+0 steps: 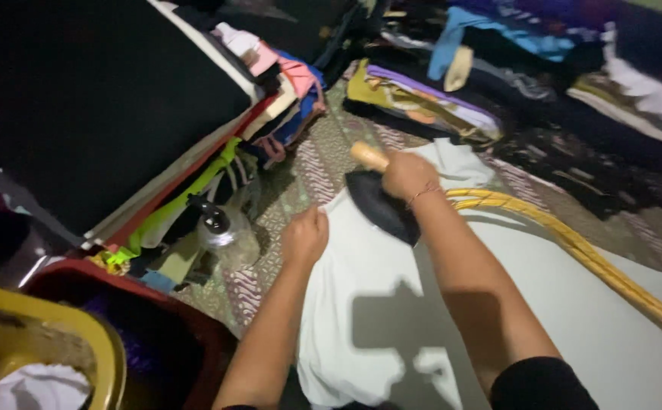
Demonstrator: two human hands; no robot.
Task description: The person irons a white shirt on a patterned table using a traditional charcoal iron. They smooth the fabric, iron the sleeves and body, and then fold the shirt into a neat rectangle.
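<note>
Right hand (407,175) gripping dark iron (380,203) by wooden handle; left hand (305,235) fisted, probably pinning white garment (361,304) taut.

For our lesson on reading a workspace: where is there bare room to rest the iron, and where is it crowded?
Bare white cloth lies below the iron, between the left hand and the right forearm. More lies beyond the yellow cord, lower right. Crowded: folded clothes along the top, and the spray bottle at the left.

spray bottle (217,225); yellow tub (80,334); stacked clothes (422,99)
</note>
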